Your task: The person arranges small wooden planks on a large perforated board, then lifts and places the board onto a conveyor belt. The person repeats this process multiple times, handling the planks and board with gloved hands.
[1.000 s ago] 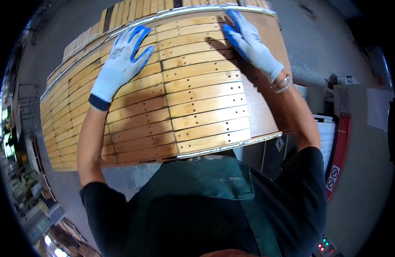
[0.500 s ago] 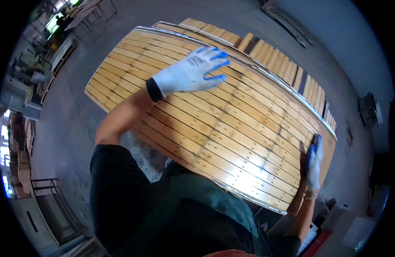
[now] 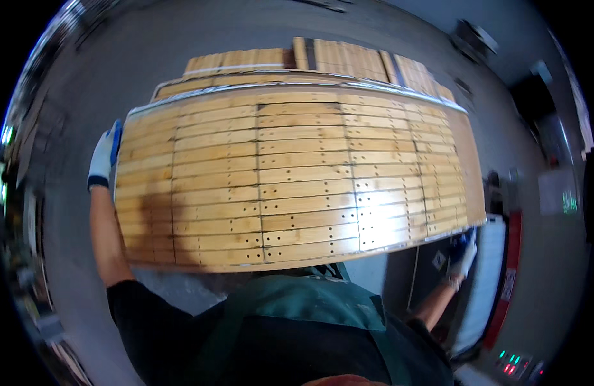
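slats (image 3: 303, 172): smooth glossy wood | strip (image 3: 374, 87): shiny, metal-looking | apron (image 3: 303, 299): matt cloth

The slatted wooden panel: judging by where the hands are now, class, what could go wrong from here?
1. The left hand is at the left edge, the right hand by the near right corner; the slatted wooden panel might twist if lifted unevenly.
2. More wooden slats lie just beyond its far edge and could be bumped.
3. The right hand might scrape the white object beside it.
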The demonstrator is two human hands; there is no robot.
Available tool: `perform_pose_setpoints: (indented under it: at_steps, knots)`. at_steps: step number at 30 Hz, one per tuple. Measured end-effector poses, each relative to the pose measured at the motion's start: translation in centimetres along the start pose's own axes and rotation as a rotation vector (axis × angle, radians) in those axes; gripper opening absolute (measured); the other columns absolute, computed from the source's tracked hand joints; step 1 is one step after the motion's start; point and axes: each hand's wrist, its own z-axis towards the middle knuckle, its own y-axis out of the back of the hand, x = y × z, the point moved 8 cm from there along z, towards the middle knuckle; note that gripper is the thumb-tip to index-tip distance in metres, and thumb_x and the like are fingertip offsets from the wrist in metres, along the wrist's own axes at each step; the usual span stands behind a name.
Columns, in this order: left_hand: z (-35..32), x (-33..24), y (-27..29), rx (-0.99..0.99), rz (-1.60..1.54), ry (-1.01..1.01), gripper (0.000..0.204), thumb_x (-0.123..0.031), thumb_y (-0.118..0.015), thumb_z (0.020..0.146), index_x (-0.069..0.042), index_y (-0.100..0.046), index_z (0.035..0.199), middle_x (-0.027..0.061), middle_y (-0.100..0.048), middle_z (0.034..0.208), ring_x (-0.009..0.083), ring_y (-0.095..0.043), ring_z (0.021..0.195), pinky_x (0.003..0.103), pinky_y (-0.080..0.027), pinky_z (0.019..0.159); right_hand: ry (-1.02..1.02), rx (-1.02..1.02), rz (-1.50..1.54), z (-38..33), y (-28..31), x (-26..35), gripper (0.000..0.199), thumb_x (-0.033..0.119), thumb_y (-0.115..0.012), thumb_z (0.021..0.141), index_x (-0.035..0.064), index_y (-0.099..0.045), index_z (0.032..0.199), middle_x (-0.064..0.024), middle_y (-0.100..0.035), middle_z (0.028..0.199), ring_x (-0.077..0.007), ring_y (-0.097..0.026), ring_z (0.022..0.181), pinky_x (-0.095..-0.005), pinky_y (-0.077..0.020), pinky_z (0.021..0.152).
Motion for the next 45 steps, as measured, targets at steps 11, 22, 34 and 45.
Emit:
perform_pose_setpoints:
  at_steps: [11,22,34,45]
  knots:
    - [2.5,-1.7,-4.6,0.327,-0.511,0.0,0.063,-0.052,-0.047,0.111,0.004,-0.068,0.132,0.0137,-0.073,0.126,0.0215,-0.069,0.108,0.038,-0.055,0.094,0.009,0.125,0.585,1.6,-6.1,-2.2,0.058,0.044,-0.052,0.109,0.0047,-0.05,0.152,-0.0124,-0.064,0.144,-0.0309,-0.065,0.127,-0.045,-0.0508,0.111]
    - [5.3,1.9,-5.4,0.26,-0.393,0.093,0.069,-0.049,-0.043,0.113,0.005,-0.045,0.156,0.0147,-0.053,0.155,0.0247,-0.054,0.136,0.034,-0.041,0.114,0.045,0.12,1.028,-8.9,-14.1,-2.7,0.054,0.042,-0.055,0.109,0.0101,-0.051,0.152,-0.0132,-0.063,0.146,-0.0339,-0.066,0.127,-0.051,-0.057,0.106]
    - [2.1,0.1,-3.2,-0.05,-0.342,-0.096,0.059,-0.038,-0.04,0.116,0.008,-0.047,0.153,0.0193,-0.054,0.153,0.0253,-0.056,0.134,0.037,-0.041,0.116,0.076,-0.181,0.917,-8.8,-13.5,-6.3,0.055,0.04,-0.055,0.107,0.0081,-0.053,0.152,-0.0127,-0.061,0.15,-0.0331,-0.063,0.132,-0.0481,-0.0497,0.114]
    - [2.2,-2.5,-6.3,-0.03,0.125,-0.042,0.059,-0.034,-0.041,0.116,0.004,-0.034,0.16,0.0173,-0.043,0.162,0.0231,-0.044,0.145,0.035,-0.032,0.123,0.084,-0.185,0.832,-9.7,-13.8,-5.4,0.055,0.041,-0.051,0.11,0.0072,-0.051,0.154,-0.0118,-0.061,0.15,-0.0306,-0.062,0.132,-0.045,-0.049,0.114]
